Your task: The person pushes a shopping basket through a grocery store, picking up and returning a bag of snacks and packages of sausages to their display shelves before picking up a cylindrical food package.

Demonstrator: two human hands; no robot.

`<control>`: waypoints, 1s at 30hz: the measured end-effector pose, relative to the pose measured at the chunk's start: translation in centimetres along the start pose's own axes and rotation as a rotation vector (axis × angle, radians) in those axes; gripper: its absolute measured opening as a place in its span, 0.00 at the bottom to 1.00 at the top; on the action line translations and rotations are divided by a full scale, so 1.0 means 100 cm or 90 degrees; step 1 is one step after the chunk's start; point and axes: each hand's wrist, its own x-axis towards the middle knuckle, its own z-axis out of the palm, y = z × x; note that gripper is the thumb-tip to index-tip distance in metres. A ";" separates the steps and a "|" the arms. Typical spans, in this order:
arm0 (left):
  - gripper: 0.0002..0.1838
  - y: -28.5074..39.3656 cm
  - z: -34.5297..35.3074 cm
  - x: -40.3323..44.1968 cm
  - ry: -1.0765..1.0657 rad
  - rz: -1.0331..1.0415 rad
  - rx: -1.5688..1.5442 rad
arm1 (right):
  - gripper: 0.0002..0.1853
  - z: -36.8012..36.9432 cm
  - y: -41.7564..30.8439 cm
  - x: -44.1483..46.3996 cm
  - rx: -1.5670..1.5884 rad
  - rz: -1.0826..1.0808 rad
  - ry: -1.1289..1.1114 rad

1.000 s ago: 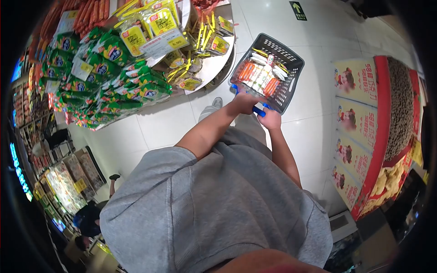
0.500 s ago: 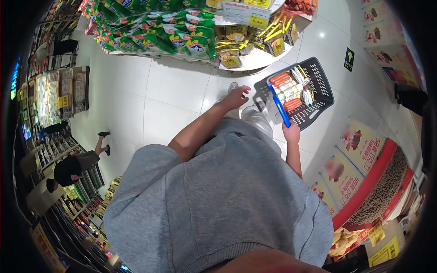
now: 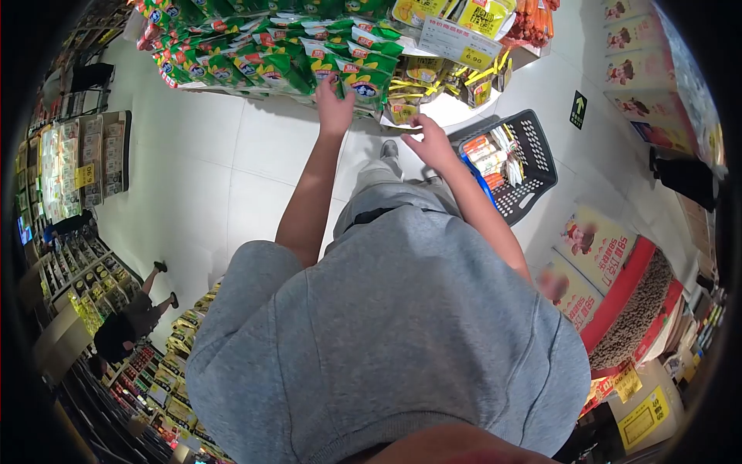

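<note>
Currently the person's left hand (image 3: 335, 108) is up against the shiny green plastic snack bags (image 3: 278, 68), well to the left of the dark grey, perforated plastic shopping basket (image 3: 539, 155). Its thumb and fingers stand apart at the front of a bag near the right end of the row; whether they grip it cannot be told. The right hand (image 3: 429, 143), just left of the basket, is empty, its fingers loosely curled and parted from the thumb. It is near some small bags with yellow strips (image 3: 479, 93), and contact with them is unclear.

The basket's blue handle (image 3: 478, 176) lies along its left side, close to the right forearm; whether the basket hangs there or stands on the floor cannot be told. Inside it are orange packets with white labels (image 3: 488, 162).

Beyond the basket and to its left, a round-edged white table (image 3: 447, 110) carries the green bags, the yellow-stripped bags and a white-and-yellow price card (image 3: 461, 40) reading 6.90. A dark green floor sign with an arrow (image 3: 578, 110) is to the right of the basket. Nearer than the basket and further right, a red-edged display bin (image 3: 635, 309) holds a heap of small brown pieces.
</note>
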 end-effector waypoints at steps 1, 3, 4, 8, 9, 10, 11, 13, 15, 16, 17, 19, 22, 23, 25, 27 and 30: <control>0.31 -0.006 0.005 0.003 -0.022 0.010 -0.019 | 0.28 0.009 -0.010 0.016 0.018 -0.011 0.024; 0.32 -0.012 0.008 0.004 -0.060 0.022 -0.030 | 0.31 0.029 -0.025 0.040 0.062 -0.026 0.068; 0.32 -0.011 0.007 0.003 -0.063 0.013 -0.058 | 0.33 0.038 -0.023 0.051 0.057 -0.024 0.086; 0.30 -0.017 0.003 0.006 -0.094 -0.010 -0.111 | 0.34 0.061 -0.020 0.085 0.044 0.012 0.128; 0.30 -0.022 0.002 0.007 -0.108 -0.013 -0.100 | 0.33 0.056 -0.031 0.087 0.077 0.041 0.123; 0.29 -0.025 0.002 0.009 -0.122 -0.016 -0.091 | 0.32 0.053 -0.038 0.089 0.109 0.069 0.120; 0.26 -0.028 0.003 0.009 -0.094 0.029 -0.085 | 0.31 0.056 -0.035 0.091 0.089 0.016 0.162; 0.24 -0.029 0.000 0.010 -0.138 0.008 -0.148 | 0.31 0.056 -0.036 0.092 0.077 0.066 0.135; 0.21 -0.027 0.000 0.008 -0.130 0.022 -0.193 | 0.29 0.055 -0.038 0.090 0.051 0.084 0.132; 0.21 -0.027 -0.002 0.007 -0.141 0.013 -0.198 | 0.27 0.057 -0.035 0.089 0.034 0.049 0.152; 0.20 -0.028 -0.004 0.006 -0.152 0.003 -0.203 | 0.26 0.059 -0.032 0.087 0.018 0.014 0.171; 0.20 -0.022 -0.013 0.005 -0.163 -0.010 -0.222 | 0.23 0.059 -0.043 0.081 0.005 -0.009 0.213; 0.21 0.003 -0.033 0.008 -0.169 -0.004 -0.234 | 0.23 0.039 -0.067 0.076 -0.008 -0.099 0.229; 0.22 0.022 -0.048 0.009 -0.178 0.001 -0.214 | 0.21 0.035 -0.066 0.075 0.063 -0.068 0.218; 0.24 0.044 -0.069 0.013 -0.207 0.046 -0.222 | 0.21 0.015 -0.074 0.067 0.090 -0.059 0.184; 0.25 0.056 -0.082 0.020 -0.252 0.128 -0.278 | 0.17 -0.002 -0.092 0.057 0.291 -0.071 0.152; 0.25 0.064 -0.088 0.018 -0.499 -0.085 -0.567 | 0.16 -0.016 -0.122 0.040 0.549 0.041 0.146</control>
